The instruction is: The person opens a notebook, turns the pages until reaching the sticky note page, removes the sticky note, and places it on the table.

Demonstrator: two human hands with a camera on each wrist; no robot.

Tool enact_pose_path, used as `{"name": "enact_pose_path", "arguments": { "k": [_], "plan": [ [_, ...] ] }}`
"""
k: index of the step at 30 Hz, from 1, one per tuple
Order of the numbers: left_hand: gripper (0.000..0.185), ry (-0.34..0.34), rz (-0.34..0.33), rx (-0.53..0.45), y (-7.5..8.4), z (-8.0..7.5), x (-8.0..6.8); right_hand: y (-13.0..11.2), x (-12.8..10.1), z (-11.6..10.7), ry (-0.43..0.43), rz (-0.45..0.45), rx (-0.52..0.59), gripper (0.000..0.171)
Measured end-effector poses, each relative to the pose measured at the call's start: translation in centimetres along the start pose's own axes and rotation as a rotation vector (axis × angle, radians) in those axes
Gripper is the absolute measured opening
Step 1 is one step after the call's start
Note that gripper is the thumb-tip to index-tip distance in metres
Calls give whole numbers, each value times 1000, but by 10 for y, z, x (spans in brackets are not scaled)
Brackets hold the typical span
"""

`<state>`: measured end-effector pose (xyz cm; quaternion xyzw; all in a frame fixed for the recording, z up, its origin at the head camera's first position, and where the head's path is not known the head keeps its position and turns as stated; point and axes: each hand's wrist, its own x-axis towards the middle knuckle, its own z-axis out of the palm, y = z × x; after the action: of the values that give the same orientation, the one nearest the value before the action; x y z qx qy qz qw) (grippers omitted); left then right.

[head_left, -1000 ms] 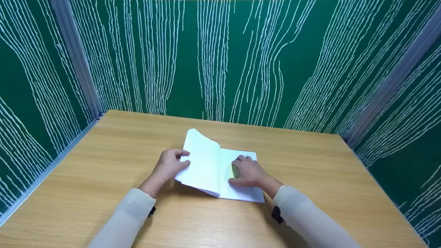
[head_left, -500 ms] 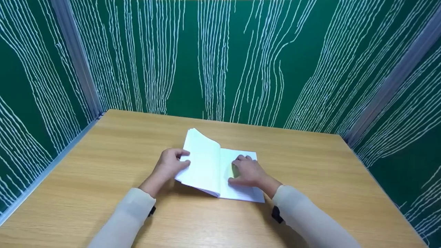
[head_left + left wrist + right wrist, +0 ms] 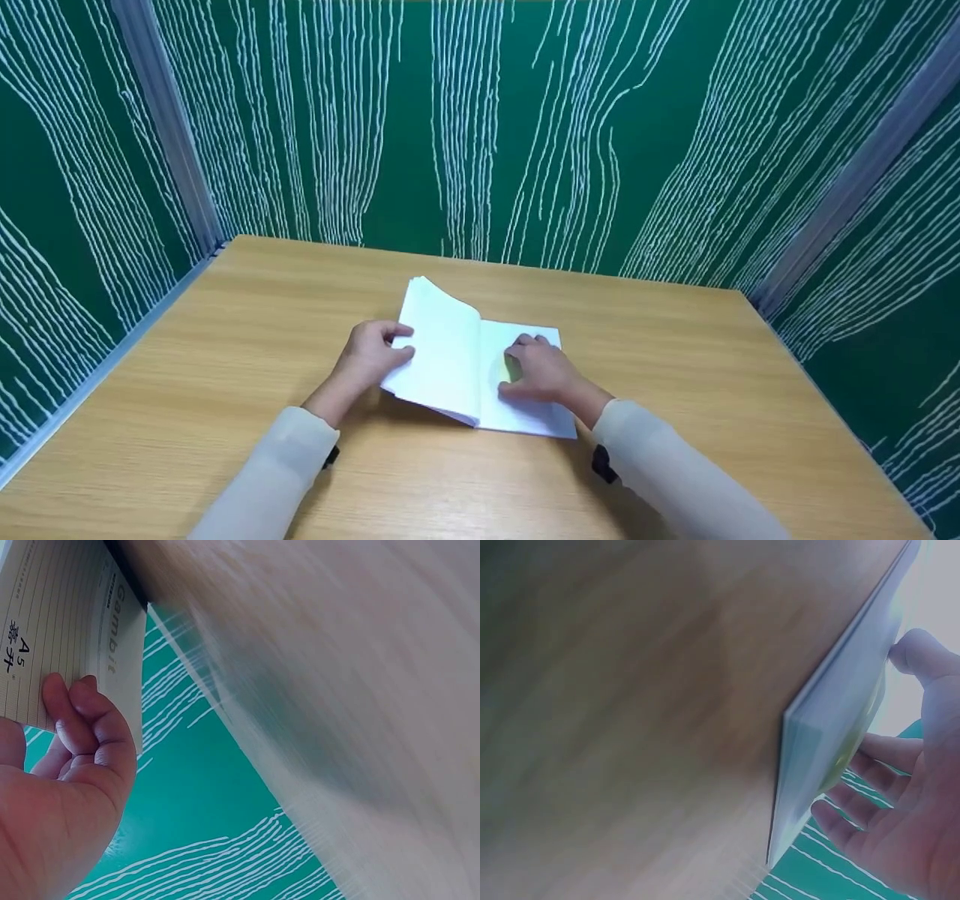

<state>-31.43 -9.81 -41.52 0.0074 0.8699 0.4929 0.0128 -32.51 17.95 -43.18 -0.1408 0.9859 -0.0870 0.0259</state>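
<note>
A white-paged notebook (image 3: 437,360) lies open on the table, its left side raised and slanted. My left hand (image 3: 370,355) grips the outer edge of that raised side, thumb on the pages and fingers behind. In the left wrist view, the fingers rest on the cover (image 3: 75,630), which bears "Gambit" and "A5". My right hand (image 3: 546,370) is over the right page (image 3: 525,420), thumb and fingers spread apart. Beneath it lies a flat yellow-green piece (image 3: 511,367), partly hidden. In the right wrist view, fingertips touch or nearly touch this yellow-green piece (image 3: 844,754).
The wooden table (image 3: 247,352) extends around the notebook on all sides. Green panels with white wavy lines (image 3: 412,135) stand behind and at both sides, joined by grey posts (image 3: 169,127). Dark wrist devices (image 3: 603,465) show under the sleeves.
The hands and the notebook keep the same pose through all the head frames. Only a very slight shift of the whole head view shows.
</note>
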Motion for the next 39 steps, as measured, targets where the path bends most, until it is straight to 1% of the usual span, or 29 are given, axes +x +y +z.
{"name": "enact_pose_path", "arguments": {
  "k": [9, 13, 18, 22, 25, 28, 33, 37, 39],
  "plan": [
    [31, 1, 14, -2, 1, 0, -2, 3, 2, 0, -1, -10, -1, 61],
    [30, 3, 11, -7, 3, -1, -2, 6, 3, -2, -1, -32, -3, 55],
    [30, 11, 17, -2, 3, -1, 0, 9, 4, -3, 4, -90, -32, 44],
    [29, 17, 24, 5, 0, 0, 1, 9, 3, -2, 2, -100, -45, 40],
    [29, 13, 4, 2, 0, 1, 2, 8, 2, -2, -8, -95, -45, 40],
    [29, 12, -16, -4, 1, 2, 1, 7, 0, -3, -18, -100, -53, 45],
    [29, 15, -12, -10, 1, 2, 1, 9, -1, -7, -37, -123, -62, 52],
    [29, 16, -14, -9, 1, 1, 0, 10, 0, -11, -51, -115, 3, 52],
    [29, 13, -17, -7, 1, 1, 0, 11, 0, -12, -40, -110, 39, 51]
  ]
}}
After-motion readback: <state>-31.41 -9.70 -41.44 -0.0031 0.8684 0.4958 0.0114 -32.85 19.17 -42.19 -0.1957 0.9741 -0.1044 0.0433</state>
